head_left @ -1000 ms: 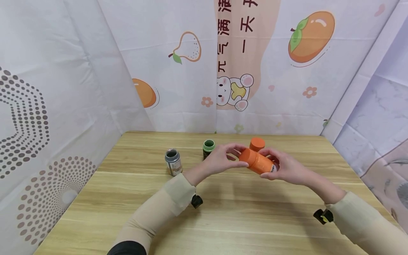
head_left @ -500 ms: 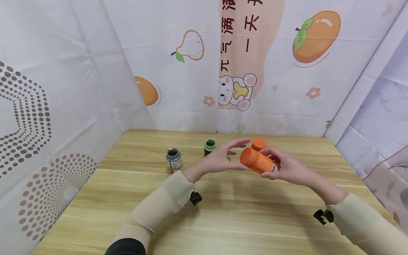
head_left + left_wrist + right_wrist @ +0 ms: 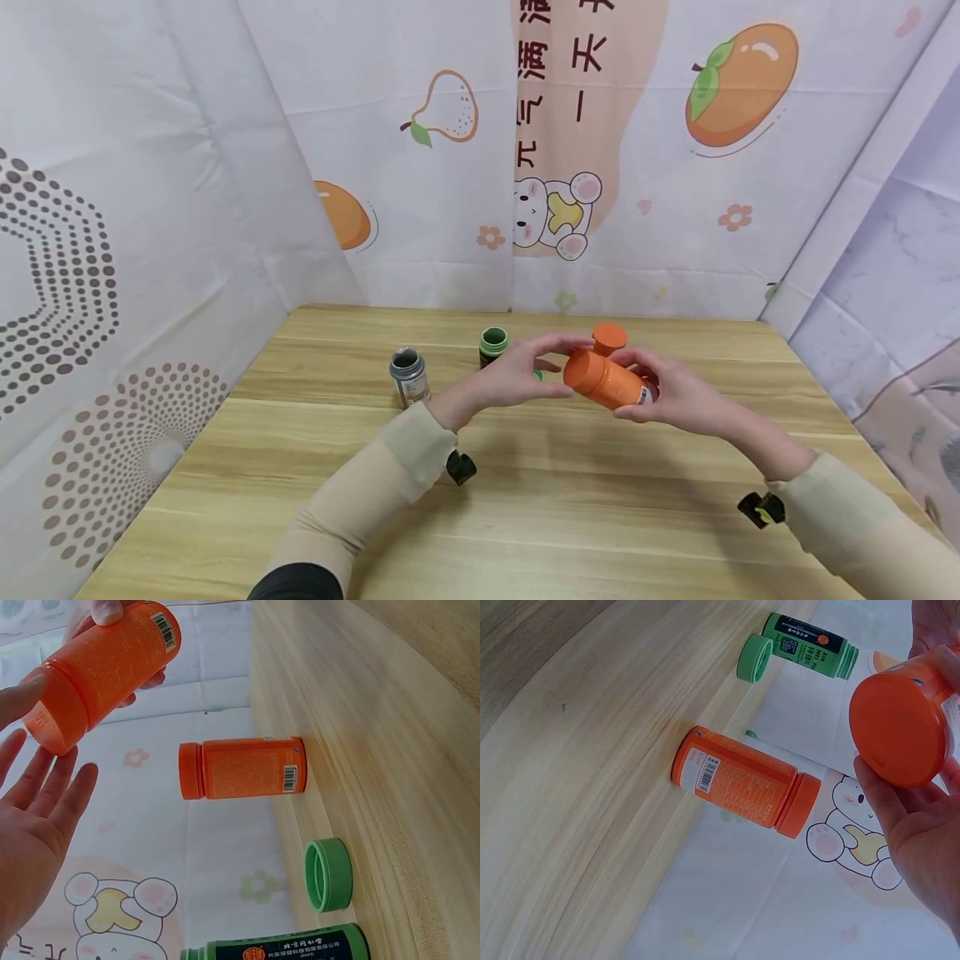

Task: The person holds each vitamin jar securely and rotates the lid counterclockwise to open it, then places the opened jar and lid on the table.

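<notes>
My right hand [image 3: 678, 392] grips the lower part of an orange plastic bottle [image 3: 618, 387], held tilted above the table with its capped end toward my left hand. The bottle's orange cap [image 3: 56, 712] is still on it. My left hand [image 3: 517, 372] is spread around that cap, fingers fairly straight, with thumb and fingertips right at its edge. A second orange bottle [image 3: 739, 780], capped, stands upright on the table behind, partly hidden by the held one in the head view.
An uncapped green bottle [image 3: 493, 345] stands behind my left hand, its green cap [image 3: 328, 874] lying on the wooden table [image 3: 525, 517] beside it. Farther left stands an uncapped grey bottle [image 3: 409, 379]. A printed white curtain [image 3: 420, 275] hangs behind the table.
My left hand let go of the cap and spread wide half a second ago; now its fingers are back closer around it. My right hand keeps holding the bottle in nearly the same place.
</notes>
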